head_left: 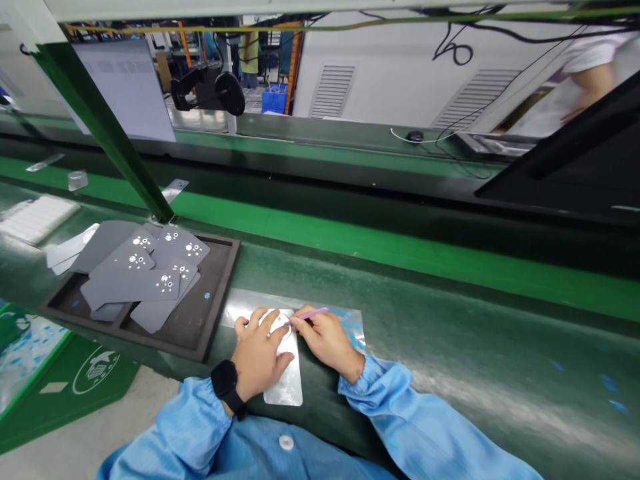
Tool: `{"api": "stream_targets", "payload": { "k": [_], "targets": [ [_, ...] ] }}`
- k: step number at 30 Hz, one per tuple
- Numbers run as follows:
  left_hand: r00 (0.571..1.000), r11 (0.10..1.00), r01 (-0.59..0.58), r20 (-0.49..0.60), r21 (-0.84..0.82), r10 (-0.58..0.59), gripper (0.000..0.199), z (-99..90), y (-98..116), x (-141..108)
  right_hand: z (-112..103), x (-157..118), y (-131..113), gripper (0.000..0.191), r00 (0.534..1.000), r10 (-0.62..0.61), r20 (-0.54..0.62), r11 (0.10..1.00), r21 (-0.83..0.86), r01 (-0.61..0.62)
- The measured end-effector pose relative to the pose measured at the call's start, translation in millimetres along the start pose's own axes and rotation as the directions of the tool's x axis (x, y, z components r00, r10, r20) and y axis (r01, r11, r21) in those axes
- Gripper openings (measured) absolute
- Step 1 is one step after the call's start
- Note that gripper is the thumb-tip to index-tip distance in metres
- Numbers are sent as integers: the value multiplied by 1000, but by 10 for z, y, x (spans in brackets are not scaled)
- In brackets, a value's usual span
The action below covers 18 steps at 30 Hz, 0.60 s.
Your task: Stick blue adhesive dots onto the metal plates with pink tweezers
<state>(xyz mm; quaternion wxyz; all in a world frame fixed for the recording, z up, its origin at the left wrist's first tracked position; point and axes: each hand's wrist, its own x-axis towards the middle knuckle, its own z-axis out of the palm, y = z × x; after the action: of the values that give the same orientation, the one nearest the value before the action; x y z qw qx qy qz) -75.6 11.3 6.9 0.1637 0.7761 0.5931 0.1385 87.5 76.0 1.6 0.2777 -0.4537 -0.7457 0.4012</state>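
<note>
A pale, rounded-corner panel (287, 389) lies on the green bench, with a ring-shaped detail and small holes near its far end. My left hand (260, 353) rests over the panel's left side, fingers spread and pressing on it. Between the fingers of my right hand (329, 341) is a thin pink pen-like tool (317, 312); its tip meets the panel by the ring, close to my left fingertips. What the tip touches is too small to make out. Partly under both hands and the panel is a clear film sheet (234, 305), with blue bits on its right part.
Left of my hands, a dark tray (216, 327) holds several overlapping grey panels (135, 283). A white stack (37, 219) lies farther left, above a green bin (65, 393). A green post (107, 133) rises behind the tray. Another person's arm (593, 83) shows far right.
</note>
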Motion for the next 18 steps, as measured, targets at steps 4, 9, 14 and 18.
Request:
{"api": "stream_targets", "payload": {
  "k": [4,9,14,18],
  "targets": [
    [1000,1000,2,4,18,-2,40,0,9,2,6,-9,5,21,1000,-21,-1,999,-27,21],
    [1000,999,12,22,32,-12,40,-6,20,6,24,-34,11,27,996,-94,0,988,-120,93],
    [1000,999,11,9,52,-11,39,-21,30,6,39,-72,41,26,972,-228,-52,956,-202,213],
    [1000,998,14,1,60,-14,38,-15,29,9,43,-100,43,25,958,-282,-54,936,-235,262]
  ]
}}
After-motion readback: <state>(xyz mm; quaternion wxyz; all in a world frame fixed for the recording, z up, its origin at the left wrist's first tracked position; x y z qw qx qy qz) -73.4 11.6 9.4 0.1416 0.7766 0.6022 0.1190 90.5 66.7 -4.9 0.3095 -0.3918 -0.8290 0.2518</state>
